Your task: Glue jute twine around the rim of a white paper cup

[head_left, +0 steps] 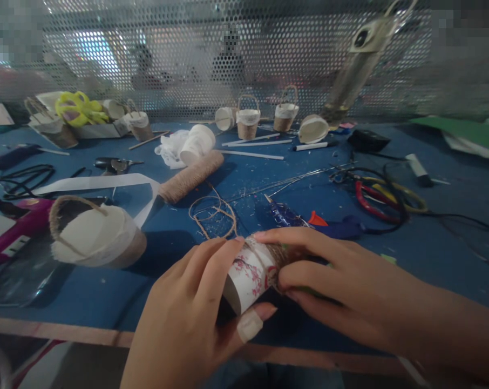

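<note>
A white paper cup [250,270] printed with pink blossom lies on its side between my hands near the front edge. Brown twine is wound round the end toward my right hand. My left hand [204,292] grips the cup from the left, thumb below and fingers over the top; a whitish patch covers part of the thumb. With bent fingers, my right hand [329,270] holds the twine-wrapped end. Loose loops of twine [214,216] run back from the cup toward a fat twine roll [191,175]. The cup's far side is hidden.
A finished-looking basket [102,237] with handle stands left, beside a magenta glue gun [21,227]. A blue glue gun [341,227], pliers [378,202] and thin wires lie right. Small baskets [248,124] line the back before a perforated metal screen [180,65].
</note>
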### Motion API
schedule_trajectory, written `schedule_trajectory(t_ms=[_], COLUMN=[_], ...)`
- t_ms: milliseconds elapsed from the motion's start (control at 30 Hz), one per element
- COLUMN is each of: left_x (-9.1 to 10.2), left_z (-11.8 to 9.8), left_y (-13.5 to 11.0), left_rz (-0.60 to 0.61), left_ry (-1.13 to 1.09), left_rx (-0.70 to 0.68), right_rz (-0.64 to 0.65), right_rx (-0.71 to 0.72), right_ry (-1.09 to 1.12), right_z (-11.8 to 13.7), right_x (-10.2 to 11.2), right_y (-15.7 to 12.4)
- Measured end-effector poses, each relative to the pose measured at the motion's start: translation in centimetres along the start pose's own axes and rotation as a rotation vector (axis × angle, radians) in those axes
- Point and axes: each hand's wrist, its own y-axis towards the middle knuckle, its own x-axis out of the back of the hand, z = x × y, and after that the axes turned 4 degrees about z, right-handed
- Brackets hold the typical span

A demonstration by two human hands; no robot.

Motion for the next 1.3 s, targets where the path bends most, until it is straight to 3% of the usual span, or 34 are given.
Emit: schedule_trajectory(t_ms=[967,1233,1300], left_x=[0.11,0.02,0.08], left_z=[-0.03,0.08,0.11], left_y=[0.12,0.17,0.26], left_rz=[-0.001,-0.017,-0.018], left_ry=[0.009,0.034,0.039], left_rx=[-0.009,-0.008,-0.013], right_rz=[-0.046,-0.019,-0.012], right_rx=[-0.003,-0.067,-0.159], right_ry=[-0.046,0.054,0.108], right_z=[-0.1,-0.24,-0.11], right_x=[-0.52,-0.6,-0.77], right_y=[0.38,0.2,0.17])
